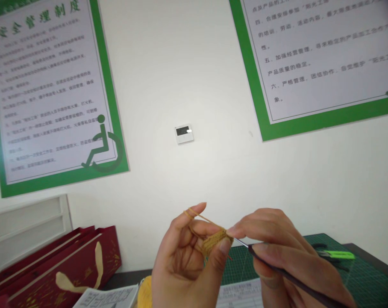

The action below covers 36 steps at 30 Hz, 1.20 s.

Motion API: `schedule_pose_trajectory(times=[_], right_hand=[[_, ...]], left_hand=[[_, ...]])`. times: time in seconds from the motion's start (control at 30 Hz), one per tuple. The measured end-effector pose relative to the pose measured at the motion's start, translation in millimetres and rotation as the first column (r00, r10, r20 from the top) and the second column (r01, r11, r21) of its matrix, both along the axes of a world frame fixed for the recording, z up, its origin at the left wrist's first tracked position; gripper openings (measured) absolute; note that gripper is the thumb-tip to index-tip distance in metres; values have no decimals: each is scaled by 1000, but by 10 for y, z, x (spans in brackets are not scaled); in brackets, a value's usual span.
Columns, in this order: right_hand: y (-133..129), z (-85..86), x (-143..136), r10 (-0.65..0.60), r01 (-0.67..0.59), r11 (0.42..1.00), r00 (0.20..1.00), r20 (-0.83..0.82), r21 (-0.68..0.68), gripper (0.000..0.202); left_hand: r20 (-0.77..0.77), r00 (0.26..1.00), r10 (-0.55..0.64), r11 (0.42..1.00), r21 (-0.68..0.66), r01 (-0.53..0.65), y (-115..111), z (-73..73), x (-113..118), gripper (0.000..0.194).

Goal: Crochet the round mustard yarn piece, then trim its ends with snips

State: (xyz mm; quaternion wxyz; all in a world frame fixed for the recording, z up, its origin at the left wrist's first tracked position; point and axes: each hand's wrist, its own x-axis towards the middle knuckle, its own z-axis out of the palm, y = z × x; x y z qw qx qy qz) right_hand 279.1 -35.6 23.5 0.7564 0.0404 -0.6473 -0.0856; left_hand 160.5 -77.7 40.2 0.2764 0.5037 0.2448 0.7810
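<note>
A small mustard-yellow crochet piece [211,243] is pinched between the thumb and fingers of my left hand [184,256]. Yarn [204,217] of the same colour loops round the raised left index finger and runs down to the piece. My right hand [277,248] grips a crochet hook [288,273] with a dark handle and a thin metal shaft. Its tip meets the top edge of the crochet piece, where my right index fingertip also touches; the very end is hidden. Part of a yellow yarn ball [145,293] shows behind my left wrist.
Below my hands lie a green cutting mat [370,273], a printed sheet [240,295] and a booklet [107,297]. A bright green-handled tool [339,255] rests on the mat. Dark red gift bags [107,252] stand at left. Green-framed posters [125,149] and a thermostat [184,134] hang on the wall.
</note>
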Motion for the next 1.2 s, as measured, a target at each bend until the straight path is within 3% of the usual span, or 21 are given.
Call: schedule_pose_trajectory(times=[0.2,0.33,0.43,0.47,0.53,0.6,0.63,0.7,0.8,0.83,0.9,1.0,1.1,1.13,1.17,1.2], right_hand=[[31,-45,-127,143,-145,989,989,-41,-28,23],[85,-52,-151,277,-285,942,958,-72,-176,21],[154,-87,-155,286,-289,939,957,-45,-186,19],[176,-104,-163,234,-239,958,971,-46,-157,20],[210,-134,-189,11,-18,998,993,-118,-60,27],[219,-148,-216,-223,234,972,948,-227,21,31],[211,-146,-222,-274,295,955,927,-257,44,31],[169,-130,-210,-234,245,969,950,-205,32,28],[68,-95,-142,-8,-16,990,985,-172,-140,20],[36,-85,-116,71,-122,963,975,-210,-241,15],[-5,-67,-77,214,-341,836,924,-317,-429,10],[-3,-32,-72,413,-609,518,793,-448,-601,24],[35,-1,-125,617,-717,186,617,-489,-672,30],[48,2,-146,662,-725,120,567,-490,-678,31],[59,-1,-164,691,-731,98,539,-483,-675,30],[70,-9,-176,703,-737,127,539,-465,-664,29]], left_hand=[[29,980,-196,976,-90,198,12,5,-90,54],[79,957,-279,948,-138,288,19,19,-112,57],[127,945,-303,938,-138,319,23,23,-104,60],[137,946,-295,940,-138,313,23,23,-94,61],[134,959,-250,953,-140,268,13,23,-62,61],[93,982,-165,977,-119,175,-5,25,-15,64],[64,992,-107,989,-99,113,-17,26,11,66],[8,1000,17,998,-55,-17,-38,29,53,70],[-45,992,115,993,-21,-116,-51,33,64,69],[-55,993,101,994,-27,-102,-49,35,52,68],[-59,998,23,998,-55,-27,-41,38,12,66],[-27,993,-111,989,-97,108,-20,38,-55,62],[11,984,-176,979,-99,176,4,27,-88,57],[19,983,-182,979,-94,183,10,22,-88,56],[23,983,-180,979,-87,182,15,17,-84,55],[22,985,-172,982,-80,174,17,13,-75,55]])
